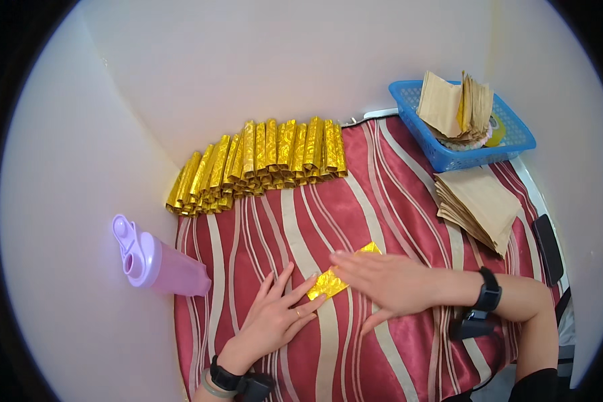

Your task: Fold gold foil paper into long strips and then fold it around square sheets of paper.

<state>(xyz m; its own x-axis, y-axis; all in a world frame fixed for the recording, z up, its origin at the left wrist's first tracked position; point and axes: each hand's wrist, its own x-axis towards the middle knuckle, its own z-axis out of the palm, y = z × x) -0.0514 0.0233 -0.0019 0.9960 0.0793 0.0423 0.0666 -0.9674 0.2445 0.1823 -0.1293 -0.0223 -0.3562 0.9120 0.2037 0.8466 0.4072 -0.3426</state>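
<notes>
A flat, shiny gold paper strip (329,285) lies slantwise on the striped red cloth before me. At its near left end, the fingertips of my left hand (273,319) touch the strip, with the fingers spread. My right hand (398,285) lies flat across the strip's middle, fingers stretched out and thumb apart, hiding part of it. Its far corner shows beyond my right fingers. Neither hand is closed around anything. Farther back, several rolled gold paper tubes (248,151) are stacked in a row against the wall.
A lilac shaker bottle (171,268) lies at the left. On the right, a stack of brown paper sheets (482,204) sits near a black phone (548,250). Behind it, a blue basket (442,159) holds more brown paper. White walls enclose the cloth-covered surface (248,241).
</notes>
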